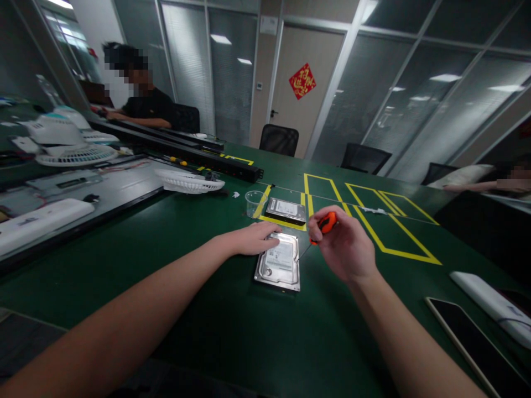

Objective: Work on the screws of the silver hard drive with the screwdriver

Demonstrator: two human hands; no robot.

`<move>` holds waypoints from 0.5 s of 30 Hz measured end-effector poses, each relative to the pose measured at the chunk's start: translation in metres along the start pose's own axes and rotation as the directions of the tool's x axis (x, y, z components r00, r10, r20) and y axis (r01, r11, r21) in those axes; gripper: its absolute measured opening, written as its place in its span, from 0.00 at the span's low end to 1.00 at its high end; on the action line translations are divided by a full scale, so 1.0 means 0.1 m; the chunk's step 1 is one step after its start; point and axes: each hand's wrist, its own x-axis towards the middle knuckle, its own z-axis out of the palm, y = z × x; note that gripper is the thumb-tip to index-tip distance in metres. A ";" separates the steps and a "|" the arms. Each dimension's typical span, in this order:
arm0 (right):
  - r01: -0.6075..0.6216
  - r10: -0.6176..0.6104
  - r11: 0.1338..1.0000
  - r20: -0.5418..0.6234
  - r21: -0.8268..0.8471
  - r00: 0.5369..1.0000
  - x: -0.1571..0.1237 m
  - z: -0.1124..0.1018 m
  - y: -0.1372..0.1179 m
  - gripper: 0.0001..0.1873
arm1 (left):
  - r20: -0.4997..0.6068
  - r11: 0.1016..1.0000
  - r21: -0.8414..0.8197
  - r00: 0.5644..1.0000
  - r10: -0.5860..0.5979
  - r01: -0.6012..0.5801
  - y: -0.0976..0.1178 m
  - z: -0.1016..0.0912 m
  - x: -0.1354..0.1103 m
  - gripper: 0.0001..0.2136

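A silver hard drive point(279, 264) lies flat on the green table point(174, 249) in front of me. My left hand point(253, 239) rests on its far left corner, fingers pressed down on the casing. My right hand point(345, 245) is closed round an orange-handled screwdriver point(326, 224), whose tip points down toward the drive's right edge. A second hard drive point(285, 210) lies further back, beside a yellow tape line. A small clear plastic cup point(253, 203) stands just left of that drive.
Yellow tape rectangles point(385, 226) mark the table on the right. A white fan grille point(188, 181) and a long black bar point(199, 155) lie at back left. A dark phone point(477, 342) and a white object point(489, 301) lie at right. Another person point(141, 102) sits at the far left.
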 end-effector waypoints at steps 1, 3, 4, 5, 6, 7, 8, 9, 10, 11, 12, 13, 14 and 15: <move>-0.007 0.007 1.000 -0.003 -0.001 1.000 0.00 0.00 0.00 0.14 | 0.000 1.000 0.000 1.000 -0.001 0.001 0.01 0.00 0.00 0.21; -0.019 0.019 1.000 -0.009 -0.015 1.000 0.00 -0.01 0.00 0.13 | 0.000 1.000 0.001 1.000 -0.005 0.005 0.01 0.00 0.00 0.20; -0.024 0.023 0.999 -0.015 -0.024 1.000 0.00 -0.01 0.00 0.11 | -0.001 1.000 0.003 1.000 -0.005 0.005 0.02 0.00 0.00 0.21; -0.024 0.024 0.999 -0.021 -0.032 0.999 0.00 -0.01 0.00 0.10 | -0.004 1.000 0.004 1.000 -0.004 0.004 0.02 0.00 0.00 0.21; -0.023 0.022 0.999 -0.027 -0.037 0.999 0.00 -0.01 0.01 0.09 | -0.004 1.000 0.005 1.000 -0.001 0.001 0.02 0.00 0.00 0.21; -0.019 0.018 0.999 -0.032 -0.040 0.999 0.00 -0.01 0.01 0.08 | -0.003 1.000 0.006 1.000 0.003 -0.003 0.02 0.00 0.00 0.21; -0.014 0.012 0.999 -0.035 -0.045 0.999 0.00 -0.01 0.01 0.08 | -0.003 1.000 0.006 1.000 0.007 -0.007 0.01 0.00 0.00 0.20; -0.008 0.007 0.999 -0.037 -0.050 0.999 0.00 -0.01 0.01 0.08 | -0.005 1.000 0.006 1.000 0.009 -0.009 0.01 0.00 0.00 0.20; -0.006 0.004 0.998 -0.035 -0.056 0.999 0.00 0.00 0.02 0.09 | -0.007 1.000 0.005 1.000 0.010 -0.010 0.01 0.00 0.00 0.20; -0.005 0.003 0.998 -0.032 -0.060 0.999 0.00 0.00 0.02 0.09 | -0.009 1.000 0.002 1.000 0.008 -0.008 0.01 0.00 0.00 0.20; -0.006 0.004 0.998 -0.029 -0.061 1.000 0.00 0.00 0.02 0.09 | -0.010 1.000 0.000 1.000 0.005 -0.005 0.01 0.00 0.00 0.20; -0.007 0.006 0.998 -0.026 -0.059 1.000 0.00 0.01 0.02 0.08 | -0.010 1.000 -0.003 1.000 0.002 -0.002 0.01 0.00 0.00 0.20; -0.006 0.005 0.998 -0.024 -0.055 1.000 0.00 0.01 0.02 0.07 | -0.008 1.000 -0.005 1.000 -0.001 0.001 0.01 0.00 0.00 0.21; -0.003 0.002 0.999 -0.021 -0.049 1.000 0.00 0.01 0.02 0.06 | -0.005 1.000 -0.005 1.000 -0.003 0.003 0.01 0.00 0.00 0.21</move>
